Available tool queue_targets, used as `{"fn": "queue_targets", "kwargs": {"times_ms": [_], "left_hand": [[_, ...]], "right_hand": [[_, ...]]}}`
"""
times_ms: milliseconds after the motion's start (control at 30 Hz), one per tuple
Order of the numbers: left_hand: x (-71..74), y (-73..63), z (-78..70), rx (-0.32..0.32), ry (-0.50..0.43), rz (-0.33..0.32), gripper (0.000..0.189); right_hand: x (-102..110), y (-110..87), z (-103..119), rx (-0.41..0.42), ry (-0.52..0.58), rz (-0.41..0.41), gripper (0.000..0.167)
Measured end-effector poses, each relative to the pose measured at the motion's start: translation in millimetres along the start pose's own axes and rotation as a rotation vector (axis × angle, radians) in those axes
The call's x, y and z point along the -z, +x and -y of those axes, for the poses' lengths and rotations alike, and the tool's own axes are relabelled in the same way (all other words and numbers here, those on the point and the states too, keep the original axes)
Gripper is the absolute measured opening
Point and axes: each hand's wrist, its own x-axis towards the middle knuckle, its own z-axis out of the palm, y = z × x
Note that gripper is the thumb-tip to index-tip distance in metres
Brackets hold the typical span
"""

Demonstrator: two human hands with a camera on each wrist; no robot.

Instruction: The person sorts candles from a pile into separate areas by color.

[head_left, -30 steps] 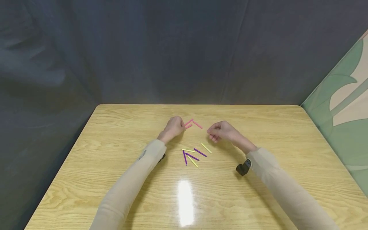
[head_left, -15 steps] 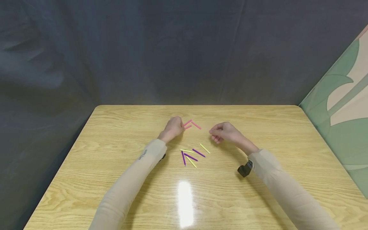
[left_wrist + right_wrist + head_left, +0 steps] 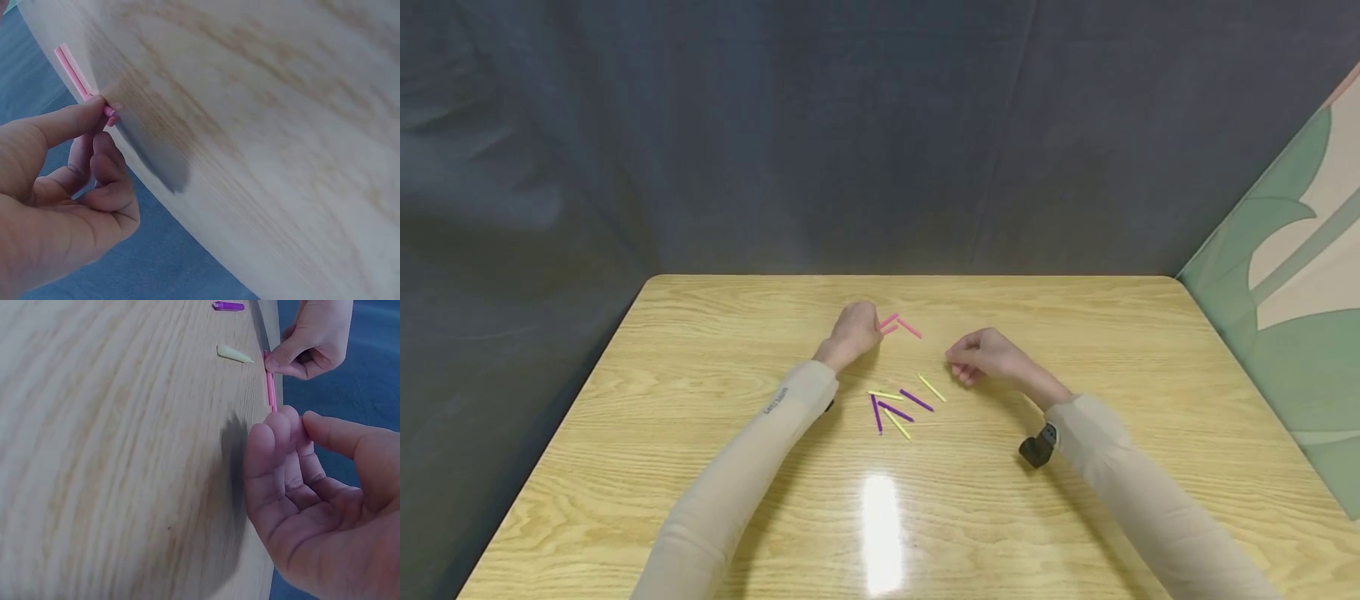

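Observation:
In the head view my left hand (image 3: 857, 327) is over the far middle of the table, its thumb and fingertips pinching thin pink sticks (image 3: 889, 322). The left wrist view shows the stick ends (image 3: 111, 117) poking out past the thumb, the fingers covering their middle. Another pink stick (image 3: 909, 328) lies slanted just to the right. My right hand (image 3: 988, 356) hovers farther right, fingers loosely curled, thumb near the index fingertip, with nothing seen between them. Nearer the person lie several yellow sticks (image 3: 933, 388) and purple sticks (image 3: 917, 400), spread loosely and partly overlapping; one yellow stick (image 3: 234, 354) has a pointed tip.
The wooden table (image 3: 700, 350) ends at a dark curtain (image 3: 880, 150) at the back. A patterned green and beige cloth (image 3: 1292, 275) hangs on the right. A black wrist camera (image 3: 1037, 447) sits below the right sleeve.
My right hand has drawn slightly toward the person and away from the pink sticks. The left hand keeps its pinch in nearly the same place. The view has shifted a little.

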Motion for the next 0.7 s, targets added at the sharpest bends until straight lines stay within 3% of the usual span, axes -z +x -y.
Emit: {"fn": "queue_targets", "kwargs": {"times_ms": [233, 700], "left_hand": [[-1.7, 1.4, -1.8, -0.021, -0.004, -0.005, 0.045], [-2.1, 2.6, -1.4, 0.004, -0.026, 0.010, 0.046]], "right_hand": [[0.1, -2.8, -4.3, -0.002, -0.016, 0.084, 0.023], [0.4, -3.3, -7.1, 0.022, -0.022, 0.101, 0.024]]}}
